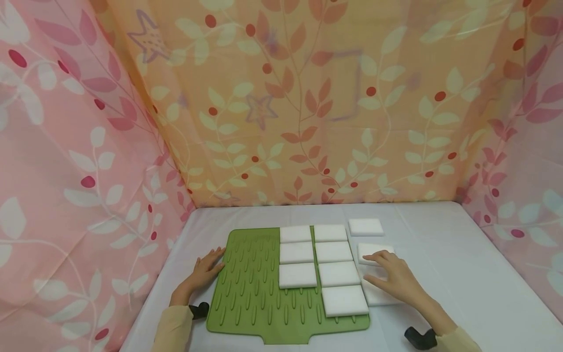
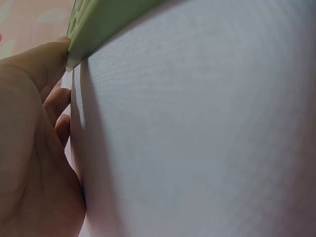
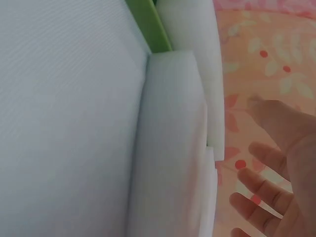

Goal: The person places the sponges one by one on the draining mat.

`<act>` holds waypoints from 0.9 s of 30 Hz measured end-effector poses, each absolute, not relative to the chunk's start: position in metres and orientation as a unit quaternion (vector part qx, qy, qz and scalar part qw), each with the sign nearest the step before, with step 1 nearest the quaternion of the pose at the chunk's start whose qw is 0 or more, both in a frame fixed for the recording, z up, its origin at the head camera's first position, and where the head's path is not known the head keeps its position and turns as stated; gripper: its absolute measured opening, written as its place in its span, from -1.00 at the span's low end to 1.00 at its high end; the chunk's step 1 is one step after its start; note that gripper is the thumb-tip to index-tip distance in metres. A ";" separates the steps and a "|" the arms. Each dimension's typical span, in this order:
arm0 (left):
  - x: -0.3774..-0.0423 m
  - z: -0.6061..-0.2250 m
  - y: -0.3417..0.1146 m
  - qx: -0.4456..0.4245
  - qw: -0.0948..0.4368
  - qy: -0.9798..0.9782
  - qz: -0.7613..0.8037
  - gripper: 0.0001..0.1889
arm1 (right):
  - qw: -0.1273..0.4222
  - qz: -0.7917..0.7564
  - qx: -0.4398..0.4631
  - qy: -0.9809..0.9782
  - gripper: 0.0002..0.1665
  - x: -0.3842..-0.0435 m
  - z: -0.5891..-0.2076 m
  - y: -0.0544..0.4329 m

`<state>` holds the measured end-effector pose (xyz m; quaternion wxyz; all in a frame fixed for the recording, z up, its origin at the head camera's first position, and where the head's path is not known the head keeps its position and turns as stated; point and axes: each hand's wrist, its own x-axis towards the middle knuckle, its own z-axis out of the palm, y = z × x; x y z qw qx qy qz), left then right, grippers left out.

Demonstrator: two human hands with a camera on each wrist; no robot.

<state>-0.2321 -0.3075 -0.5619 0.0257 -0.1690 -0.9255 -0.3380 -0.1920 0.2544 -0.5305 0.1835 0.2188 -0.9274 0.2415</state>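
Head: white rectangular foam-like blocks (image 1: 297,275) are being carried on the right of a ridged green mat (image 1: 246,283), with others (image 1: 366,227) further right. Left wrist: the mat is being touched by the extended, empty left hand (image 2: 32,143). Right wrist: nothing is being gripped by the spread right hand (image 3: 301,168).

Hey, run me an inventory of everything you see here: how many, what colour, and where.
Ridged mat: one, green, on the table
Blocks on the mat: seven, white, column of three with column of four to its right
Loose blocks: three, white, right of the mat
Table: one, white, below the cloths
Back cloth: one, orange patterned, behind the table
Side cloths: two, pink patterned, left and right
Black wrist pieces: two, black, at the wrists
Sleeves: two, beige, forearms
Left hand: one, bare, mat's left edge
Right hand: one, bare, over loose blocks
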 end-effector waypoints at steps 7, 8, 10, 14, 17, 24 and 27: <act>-0.234 -0.559 -0.305 -0.138 -0.007 -0.943 -0.304 -0.44 | 0.175 0.232 0.211 -0.933 -0.46 -0.184 -0.533 0.265; -0.234 -0.558 -0.305 -0.138 -0.007 -0.943 -0.304 -0.44 | 0.175 0.231 0.211 -0.933 -0.46 -0.183 -0.534 0.266; -0.233 -0.557 -0.305 -0.138 -0.006 -0.941 -0.308 -0.44 | 0.176 0.230 0.211 -0.934 -0.45 -0.181 -0.536 0.269; -0.234 -0.557 -0.305 -0.139 -0.007 -0.941 -0.310 -0.44 | 0.175 0.225 0.208 -0.936 -0.43 -0.179 -0.539 0.275; -0.235 -0.558 -0.305 -0.140 -0.007 -0.941 -0.307 -0.44 | 0.171 0.226 0.205 -0.937 -0.43 -0.177 -0.542 0.277; -0.234 -0.560 -0.306 -0.153 0.016 -0.936 -0.316 -0.45 | 0.151 0.229 0.205 -0.940 -0.39 -0.173 -0.546 0.285; -0.233 -0.563 -0.307 -0.159 0.032 -0.935 -0.314 -0.46 | 0.146 0.225 0.211 -0.940 -0.34 -0.172 -0.547 0.289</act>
